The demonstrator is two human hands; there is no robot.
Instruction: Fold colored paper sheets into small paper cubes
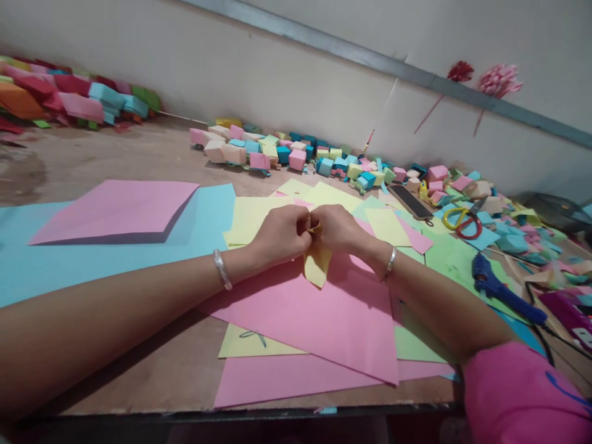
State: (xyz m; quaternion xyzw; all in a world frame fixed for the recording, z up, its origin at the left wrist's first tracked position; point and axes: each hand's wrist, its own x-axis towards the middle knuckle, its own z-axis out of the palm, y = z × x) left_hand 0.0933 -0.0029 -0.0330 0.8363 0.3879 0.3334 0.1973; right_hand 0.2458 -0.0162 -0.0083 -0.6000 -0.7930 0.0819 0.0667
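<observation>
A small folded piece of yellow paper [317, 266] hangs between my two hands, its pointed lower end showing below the fingers. My left hand [283, 232] is closed on its left side, thumb and fingers pinched together. Knuckle to knuckle with it, my right hand [337, 227] grips the same paper from the right. The upper part of the paper is mostly hidden by the fingers. Beneath both hands lies a large pink sheet [324, 314], resting on other coloured sheets.
Left, a pink sheet [120, 209] lies on a blue sheet [41, 265]. Small paper boxes [282, 154] line the wall. At right are scissors [465, 222], a dark flat phone-like object [411, 202] and a blue glue gun [504, 290] with its cord.
</observation>
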